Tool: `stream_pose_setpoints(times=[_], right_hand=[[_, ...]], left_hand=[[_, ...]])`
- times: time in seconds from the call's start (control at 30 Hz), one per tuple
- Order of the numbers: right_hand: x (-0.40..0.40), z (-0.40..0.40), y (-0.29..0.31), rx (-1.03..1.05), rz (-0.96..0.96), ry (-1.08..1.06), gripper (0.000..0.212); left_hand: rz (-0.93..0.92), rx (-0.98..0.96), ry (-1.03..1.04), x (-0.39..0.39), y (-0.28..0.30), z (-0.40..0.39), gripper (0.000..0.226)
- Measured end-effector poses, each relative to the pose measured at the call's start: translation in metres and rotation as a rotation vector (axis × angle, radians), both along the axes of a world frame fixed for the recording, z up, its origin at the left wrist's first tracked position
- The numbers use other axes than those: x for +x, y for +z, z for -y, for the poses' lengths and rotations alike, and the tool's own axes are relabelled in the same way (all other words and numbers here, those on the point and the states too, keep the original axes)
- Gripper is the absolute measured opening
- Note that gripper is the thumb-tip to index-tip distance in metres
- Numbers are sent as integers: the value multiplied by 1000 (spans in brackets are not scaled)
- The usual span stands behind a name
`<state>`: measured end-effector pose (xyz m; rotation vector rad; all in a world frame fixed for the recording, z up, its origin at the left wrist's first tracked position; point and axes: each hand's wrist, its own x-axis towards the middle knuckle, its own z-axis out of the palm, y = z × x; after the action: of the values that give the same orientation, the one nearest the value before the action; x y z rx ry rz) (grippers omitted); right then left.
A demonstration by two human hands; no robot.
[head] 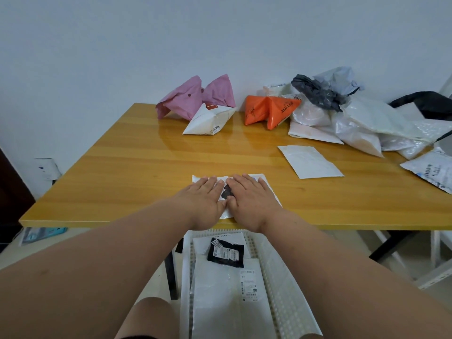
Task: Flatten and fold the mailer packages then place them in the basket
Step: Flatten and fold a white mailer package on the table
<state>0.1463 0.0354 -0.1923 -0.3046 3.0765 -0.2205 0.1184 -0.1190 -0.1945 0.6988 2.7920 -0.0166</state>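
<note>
White mailer lies flat, long axis left-right, near table edge; both hands' fingers straight, pressing it.

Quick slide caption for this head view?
Both hands press a white mailer flat on the table; folded mailers fill the basket below.

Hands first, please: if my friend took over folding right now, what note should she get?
Left hand and right hand: both flat, fingers straight, pressing a small white mailer at the near edge of the table.
Done: a few flattened mailers, white ones and a black one, lie in the white basket below the table edge.
Left: fold this one and drop it in. Then the flat white mailer, the pink, orange and puffed white ones, and the pile at the far right.
</note>
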Motion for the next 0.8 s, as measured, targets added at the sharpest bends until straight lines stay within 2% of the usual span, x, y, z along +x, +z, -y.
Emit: stream_pose_setpoints(times=[0.13,0.23,0.3,0.37,0.47,0.63,0.8], right_hand=[[-4,2,1,-42,37,-23,52],[-12,-1,12,-73,52,-57,41],[-13,-6,17,-8,-3,-92,37],[-8,-13,11,49,-55,-82,42],[-2,-20,-6,-11,-84,-54,51],[-9,-20,-10,-29,-70,-45,53],[-10,-18,-13,-17,-90,-47,51]], left_hand=[[2,10,23,-5,3,-3,63],[-36,13,48,-4,12,-10,51],[-89,5,47,-2,18,-15,47],[-146,27,78,2,16,-18,47],[-244,41,51,6,0,-21,54],[-130,77,-13,0,-6,-18,58],[-100,54,-15,0,-3,-19,58]])
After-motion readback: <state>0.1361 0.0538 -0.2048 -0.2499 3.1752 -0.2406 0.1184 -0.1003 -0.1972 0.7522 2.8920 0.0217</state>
